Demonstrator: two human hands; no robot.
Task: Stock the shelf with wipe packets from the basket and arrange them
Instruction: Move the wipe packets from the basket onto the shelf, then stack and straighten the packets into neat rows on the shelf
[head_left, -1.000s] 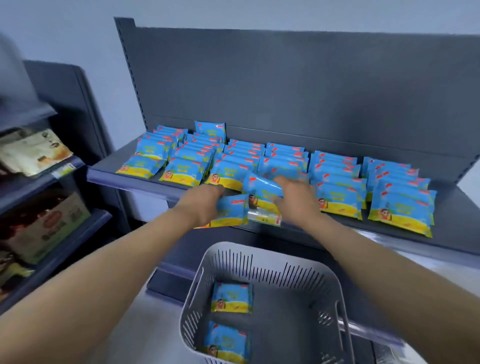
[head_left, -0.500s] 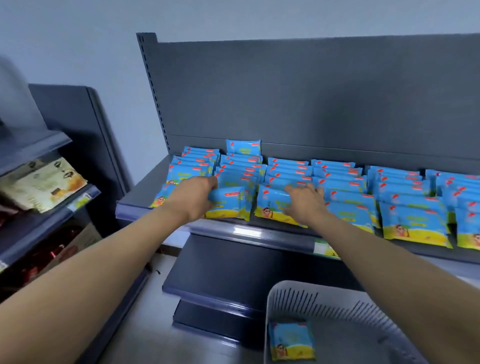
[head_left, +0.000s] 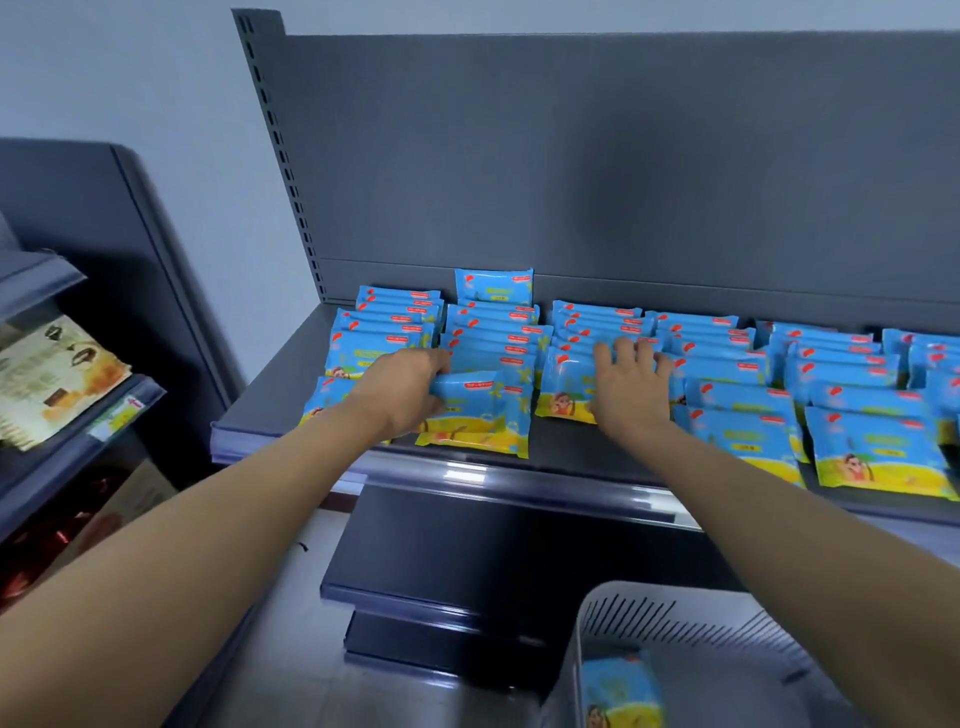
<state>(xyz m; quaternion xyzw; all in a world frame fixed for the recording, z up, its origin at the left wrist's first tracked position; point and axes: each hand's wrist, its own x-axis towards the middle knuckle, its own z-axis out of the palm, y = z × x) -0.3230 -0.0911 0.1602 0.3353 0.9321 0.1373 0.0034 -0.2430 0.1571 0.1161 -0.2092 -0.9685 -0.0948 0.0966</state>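
Blue-and-yellow wipe packet (head_left: 472, 402) gripped by the left hand (head_left: 400, 389), fingers curled round its left end, tilted over the front of the second row on the grey shelf (head_left: 270, 410). Right hand (head_left: 631, 387) flat, fingers spread, pressing the next row's front packet (head_left: 563, 387). Likely mid-placement and squaring up. Next: lay it flush, let go, reach down to the basket (head_left: 675, 613) for the packet inside (head_left: 621, 691)

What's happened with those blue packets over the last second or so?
Both hands carried a packet each from the front lip of the shelf inward onto the rows. The left hand still grips the left packet, now atop a row's front; the right hand has flattened, fingers spread, on the right packet. The other rows look unchanged, and a spare packet still lies in the basket.
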